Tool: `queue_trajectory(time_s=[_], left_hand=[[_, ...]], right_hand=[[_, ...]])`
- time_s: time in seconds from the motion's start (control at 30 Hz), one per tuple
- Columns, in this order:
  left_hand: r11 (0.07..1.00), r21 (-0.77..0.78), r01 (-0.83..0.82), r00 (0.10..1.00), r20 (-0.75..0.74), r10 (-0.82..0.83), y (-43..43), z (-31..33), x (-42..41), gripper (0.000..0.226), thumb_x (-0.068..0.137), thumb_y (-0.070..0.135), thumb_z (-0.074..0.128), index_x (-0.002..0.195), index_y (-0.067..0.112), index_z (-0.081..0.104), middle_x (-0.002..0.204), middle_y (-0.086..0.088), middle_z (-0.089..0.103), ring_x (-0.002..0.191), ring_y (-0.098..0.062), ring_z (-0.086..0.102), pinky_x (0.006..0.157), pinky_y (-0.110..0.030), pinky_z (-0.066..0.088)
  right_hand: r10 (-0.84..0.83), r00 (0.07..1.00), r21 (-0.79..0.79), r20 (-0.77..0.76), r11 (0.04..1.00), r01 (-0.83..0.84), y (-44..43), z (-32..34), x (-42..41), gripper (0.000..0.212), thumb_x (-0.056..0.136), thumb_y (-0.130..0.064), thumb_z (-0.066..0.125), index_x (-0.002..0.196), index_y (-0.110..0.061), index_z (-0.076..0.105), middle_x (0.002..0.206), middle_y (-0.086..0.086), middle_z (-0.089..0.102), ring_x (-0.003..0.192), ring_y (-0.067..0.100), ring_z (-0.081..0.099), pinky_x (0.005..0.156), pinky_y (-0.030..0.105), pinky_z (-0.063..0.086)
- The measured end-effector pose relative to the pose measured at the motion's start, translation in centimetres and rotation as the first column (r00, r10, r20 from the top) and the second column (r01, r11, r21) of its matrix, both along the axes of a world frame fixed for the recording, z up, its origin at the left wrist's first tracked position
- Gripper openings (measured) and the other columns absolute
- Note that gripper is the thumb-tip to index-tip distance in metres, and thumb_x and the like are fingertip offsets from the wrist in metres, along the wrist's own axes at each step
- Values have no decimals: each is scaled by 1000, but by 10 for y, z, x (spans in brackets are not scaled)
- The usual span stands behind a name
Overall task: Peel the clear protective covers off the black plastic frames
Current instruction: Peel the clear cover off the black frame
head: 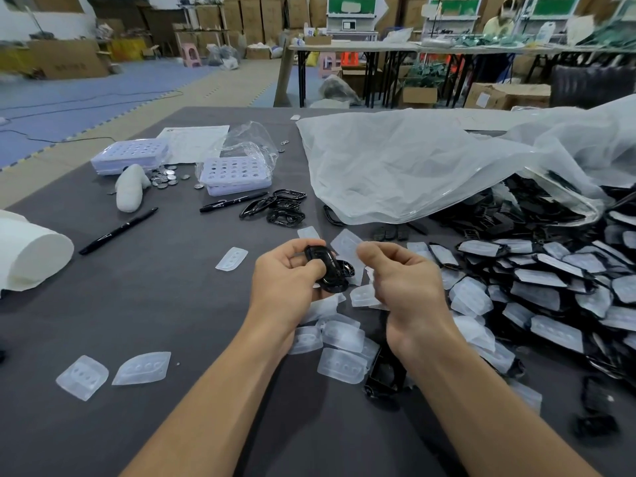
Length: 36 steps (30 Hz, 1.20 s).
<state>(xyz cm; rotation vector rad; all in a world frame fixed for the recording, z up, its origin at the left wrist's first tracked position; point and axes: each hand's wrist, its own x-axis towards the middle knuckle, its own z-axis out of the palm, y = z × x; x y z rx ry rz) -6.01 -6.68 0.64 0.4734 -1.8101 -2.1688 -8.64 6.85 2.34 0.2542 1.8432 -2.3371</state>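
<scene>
My left hand (292, 273) grips a glossy black plastic frame (325, 266) above the middle of the dark table (155, 304). My right hand (402, 280) hovers just to its right with the fingers curled; thumb and forefinger are pinched together, and whether a clear cover sits between them I cannot tell. Peeled clear covers (340, 339) lie scattered beneath both hands, and two more clear covers (141, 368) lie at the near left. A big heap of covered black frames (550, 280) fills the right side. A small stack of bare black frames (282, 208) lies beyond the hands.
A large translucent plastic bag (430, 160) spills over the heap at the right. Two black markers (118, 230), white trays with holes (234, 175), coin cells (165, 177) and a white roll (31, 256) lie on the left. A person sits at a far table.
</scene>
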Motion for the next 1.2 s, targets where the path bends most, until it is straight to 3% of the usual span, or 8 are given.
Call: queue_trajectory(time_s=[0.23,0.33,0.47,0.63,0.83,1.0,1.1,1.2], left_hand=[[1000,13,2,1000,-2,-2,0,0,-1,33,89,-15,59,99,12,75,85,-11,80,69,-17,77,55,-27,59],[1000,10,20,1000,-9,-20,1,0,0,32,89,-15,60,99,11,75,85,-13,80,69,-20,77,55,-28,59],[998,-23,65,998,-10,-65,0,0,2,28,88,-12,66,97,12,77,85,-14,80,71,-26,77,57,-28,59],[992,-6,125,992,-11,-125,0,2,4,18,87,-1,78,91,17,80,85,-16,79,74,-28,78,64,-34,63],[982,8,189,982,-11,-189,0,3,6,17,88,-1,76,95,14,81,83,-14,79,69,-20,76,58,-25,59],[955,36,296,955,-23,-295,0,2,6,22,87,-3,76,99,14,82,90,-16,79,75,-22,75,63,-28,60],[932,76,356,935,-45,-353,-1,2,6,25,88,-6,71,101,12,82,96,-19,79,81,-26,75,66,-32,62],[912,135,386,922,-56,-382,-1,2,5,37,88,-17,57,111,4,78,107,-29,75,93,-35,72,78,-52,65]], right_hand=[[47,993,-40,-109,998,-52,8,6,-6,32,90,-29,76,59,-21,74,60,-1,64,54,12,55,57,22,48],[93,974,64,-208,995,-81,9,4,-7,18,86,-4,77,75,-18,78,64,2,67,55,14,55,58,23,48],[148,944,237,-295,968,-78,9,0,-5,21,82,-6,81,94,-21,73,66,4,74,54,12,62,57,22,49],[266,903,148,-337,962,-228,9,2,-4,14,76,8,80,70,-4,75,64,9,72,52,11,63,50,17,48],[395,887,95,-241,919,-383,18,7,-8,9,73,-4,85,70,-11,80,68,5,70,57,10,55,58,19,46],[309,873,474,-378,874,-104,11,2,-5,15,82,-12,82,71,-21,80,67,1,75,69,24,72,73,39,62],[265,858,535,-440,845,13,10,0,-4,14,79,-23,87,70,-29,79,64,-8,73,63,10,69,63,26,57],[210,851,541,-482,835,100,8,-2,-1,15,78,-25,89,69,-29,78,61,-12,71,57,5,66,54,15,49]])
